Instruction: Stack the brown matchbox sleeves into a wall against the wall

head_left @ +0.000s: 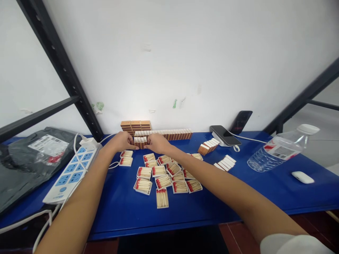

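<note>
Short row of upright brown-and-white cardboard matchbox covers sits between the two hands, towards the back of the glossy blue tabletop; left hand at its left end, right hand at its right end; fingers of both bent inward, apparently pinching the row from its two ends; exact fingertip contact too small to confirm.

Just behind: long row of similar brown-and-white covers; nearer the table's front edge, shallow white trays of red-tipped wooden matches.

Handling, judged: very light, thin-walled, stiff until squeezed, then easily crushed; loose pieces likely to slip or fan out mid-row; best hold is flat on both end faces, low, with light, even inward pressure.
</note>
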### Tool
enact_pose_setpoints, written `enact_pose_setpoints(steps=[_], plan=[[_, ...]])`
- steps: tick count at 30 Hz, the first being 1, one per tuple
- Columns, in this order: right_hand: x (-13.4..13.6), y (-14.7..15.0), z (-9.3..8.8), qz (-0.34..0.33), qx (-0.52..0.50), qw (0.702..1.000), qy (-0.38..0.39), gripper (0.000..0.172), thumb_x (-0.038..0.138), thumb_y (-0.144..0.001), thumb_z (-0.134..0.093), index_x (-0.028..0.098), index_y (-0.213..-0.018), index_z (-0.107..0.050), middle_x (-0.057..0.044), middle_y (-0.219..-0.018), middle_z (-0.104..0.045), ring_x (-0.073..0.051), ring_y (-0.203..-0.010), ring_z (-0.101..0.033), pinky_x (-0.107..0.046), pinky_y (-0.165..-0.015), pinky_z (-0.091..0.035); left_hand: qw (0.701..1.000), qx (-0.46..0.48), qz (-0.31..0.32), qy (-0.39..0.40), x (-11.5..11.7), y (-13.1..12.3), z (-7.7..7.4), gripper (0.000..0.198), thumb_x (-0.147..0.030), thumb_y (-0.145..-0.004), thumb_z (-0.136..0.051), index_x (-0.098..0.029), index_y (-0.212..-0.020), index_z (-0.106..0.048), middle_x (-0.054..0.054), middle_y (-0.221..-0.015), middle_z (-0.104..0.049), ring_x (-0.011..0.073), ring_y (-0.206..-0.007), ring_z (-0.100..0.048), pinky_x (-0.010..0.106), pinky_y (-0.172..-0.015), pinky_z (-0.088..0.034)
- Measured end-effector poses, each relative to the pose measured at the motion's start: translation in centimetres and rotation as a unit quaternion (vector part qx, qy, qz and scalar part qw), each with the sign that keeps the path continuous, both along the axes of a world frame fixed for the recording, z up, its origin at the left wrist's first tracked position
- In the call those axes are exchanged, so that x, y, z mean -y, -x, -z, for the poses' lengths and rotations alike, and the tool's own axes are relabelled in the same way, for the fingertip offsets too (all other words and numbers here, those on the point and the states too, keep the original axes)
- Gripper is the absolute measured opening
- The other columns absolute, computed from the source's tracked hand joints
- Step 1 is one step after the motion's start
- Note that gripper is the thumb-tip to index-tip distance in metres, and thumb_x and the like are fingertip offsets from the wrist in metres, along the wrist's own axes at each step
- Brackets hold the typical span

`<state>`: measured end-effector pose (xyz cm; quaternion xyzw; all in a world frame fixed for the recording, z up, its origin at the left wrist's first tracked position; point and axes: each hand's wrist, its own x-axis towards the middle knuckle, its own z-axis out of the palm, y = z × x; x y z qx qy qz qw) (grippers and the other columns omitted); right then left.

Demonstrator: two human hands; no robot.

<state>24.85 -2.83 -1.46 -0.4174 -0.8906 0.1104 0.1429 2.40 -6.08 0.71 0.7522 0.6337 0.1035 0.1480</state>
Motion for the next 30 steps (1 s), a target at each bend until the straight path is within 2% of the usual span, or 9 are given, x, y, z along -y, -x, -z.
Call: enact_pose_setpoints(steps=[7, 14, 21, 30], plan=[[0.29, 0.42, -0.01, 0.023, 0.025, 0.999, -0.01, 0.033, 0.051, -0.086, -0.076, 0.018, -0.085, -0.071, -0.008, -0.092, -0.077, -0.021, -0.082, -0.069, -0.028, -0.061, -0.041, 0.999, -0.026, 0.008, -0.028, -0.17, -0.11, 0.49, 0.045, -0.065, -0.067, -0.075, -0.02, -0.064, -0.07, 0.001, -0.059, -0.067, 0.0157, -0.057, -0.053, 0.029, -0.054, -0.032], [0.51, 0.72, -0.05, 0.031, 0.038, 0.999, -0.01, 0.041, 0.058, -0.087, -0.071, 0.017, -0.089, -0.071, -0.011, -0.093, -0.076, -0.024, -0.083, -0.069, -0.03, -0.059, -0.043, 0.999, -0.024, 0.008, -0.037, -0.23, -0.33, 0.78, 0.044, -0.063, -0.069, -0.075, -0.02, -0.064, -0.07, 0.002, -0.061, -0.067, 0.0169, -0.058, -0.054, 0.03, -0.055, -0.032], [0.36, 0.54, 0.19, 0.032, 0.035, 0.998, -0.036, 0.037, 0.055, -0.089, -0.069, 0.018, -0.088, -0.07, -0.01, -0.093, -0.077, -0.024, -0.085, -0.07, -0.03, -0.06, -0.043, 1.0, -0.013, 0.007, -0.018, -0.38, 0.02, 0.81, 0.046, -0.066, -0.066, -0.077, -0.02, -0.074, -0.076, 0.004, -0.068, -0.072, 0.0188, -0.062, -0.059, 0.03, -0.057, -0.034], [0.73, 0.69, -0.42, 0.047, 0.048, 0.998, -0.016, 0.038, 0.056, -0.09, -0.069, 0.018, -0.094, -0.07, -0.012, -0.101, -0.076, -0.025, -0.09, -0.071, -0.03, -0.065, -0.047, 0.998, -0.035, 0.0, -0.048, -0.49, -0.21, 1.02, 0.047, -0.067, -0.071, -0.074, -0.021, -0.064, -0.067, 0.003, -0.062, -0.068, 0.017, -0.058, -0.054, 0.03, -0.055, -0.032]])
